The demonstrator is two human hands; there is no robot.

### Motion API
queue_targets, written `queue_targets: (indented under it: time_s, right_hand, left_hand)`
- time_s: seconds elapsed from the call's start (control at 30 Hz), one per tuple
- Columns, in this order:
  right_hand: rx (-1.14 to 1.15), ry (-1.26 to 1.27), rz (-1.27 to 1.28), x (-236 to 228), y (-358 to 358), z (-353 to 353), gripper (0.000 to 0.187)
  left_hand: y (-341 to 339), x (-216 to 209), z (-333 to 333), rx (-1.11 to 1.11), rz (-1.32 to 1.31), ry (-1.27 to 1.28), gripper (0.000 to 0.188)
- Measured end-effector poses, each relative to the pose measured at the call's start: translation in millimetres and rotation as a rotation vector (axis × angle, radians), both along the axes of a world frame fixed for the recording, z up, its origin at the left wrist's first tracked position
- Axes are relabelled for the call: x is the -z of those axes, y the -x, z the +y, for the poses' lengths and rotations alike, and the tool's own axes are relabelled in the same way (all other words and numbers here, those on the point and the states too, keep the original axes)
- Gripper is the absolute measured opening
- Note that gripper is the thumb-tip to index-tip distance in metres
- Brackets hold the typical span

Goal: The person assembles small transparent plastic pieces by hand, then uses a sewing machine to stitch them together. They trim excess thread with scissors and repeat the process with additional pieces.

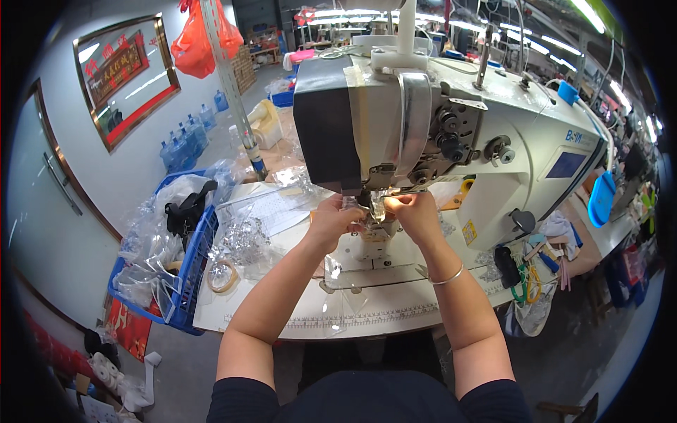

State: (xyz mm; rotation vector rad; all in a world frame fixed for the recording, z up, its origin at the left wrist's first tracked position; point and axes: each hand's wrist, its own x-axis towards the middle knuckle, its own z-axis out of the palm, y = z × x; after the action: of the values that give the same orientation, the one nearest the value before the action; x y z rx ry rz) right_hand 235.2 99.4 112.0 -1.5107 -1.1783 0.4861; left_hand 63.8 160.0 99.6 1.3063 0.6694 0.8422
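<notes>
I have both hands up at the sewing head of the white machine (458, 127), my left hand (328, 224) and my right hand (415, 213) on either side of the sewing point, with only a narrow gap between them. The thing I am working on is clear plastic (342, 275): it seems to run from up between my fingertips down over the machine bed toward the front edge of the table (275, 326). My fingers are bent in and the thumbs brought toward them, on each side, but the machine's dark front cover (323, 127) and the glare off the film hide the tips, so I cannot tell whether either hand is pinched tight on the plastic or just steadying it. I take the step in hand to be setting the piece under the foot and lining up its edge; whether any stitch is in it yet, I cannot see. As I judge it, the next move calls for holding the edge flat and square, then guiding it with light, even pressure while my fingertips stay clear of the needle. Such film looks slippery and apt to pucker, and the crumpled clear scraps (243, 243) to my left, near the tape roll (222, 276), could snag it
</notes>
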Motion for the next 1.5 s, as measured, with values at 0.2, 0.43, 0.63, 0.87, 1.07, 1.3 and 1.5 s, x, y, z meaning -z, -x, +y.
queue_targets:
  time_s: [0.2,0.43,0.63,0.87,1.07,1.3,1.5]
  right_hand:
    - [-0.095,0.051,0.04,-7,0,-10,0.019]
    - [0.09,-0.152,0.179,51,-38,-47,0.034]
    - [0.089,0.017,-0.797,137,-61,-136,0.018]
    - [0.078,-0.131,-0.047,117,-13,-131,0.012]
    - [-0.149,-0.465,-0.521,49,80,-109,0.035]
    - [-0.116,-0.599,-0.541,54,98,-103,0.031]
    - [-0.111,-0.621,-0.56,49,97,-107,0.023]
  left_hand:
    - [1,0,-1,-0.011,-0.003,0.004,0.022]
    - [-2,10,2,-0.113,-0.214,0.179,0.016]
    - [11,39,28,-0.451,-0.697,0.301,0.025]
    - [57,69,-52,-0.383,-0.658,0.065,0.026]
    - [77,73,-108,-0.234,-0.695,-0.015,0.028]
    - [86,76,-128,-0.122,-0.744,0.124,0.038]
    - [80,76,-134,-0.092,-0.712,0.107,0.038]
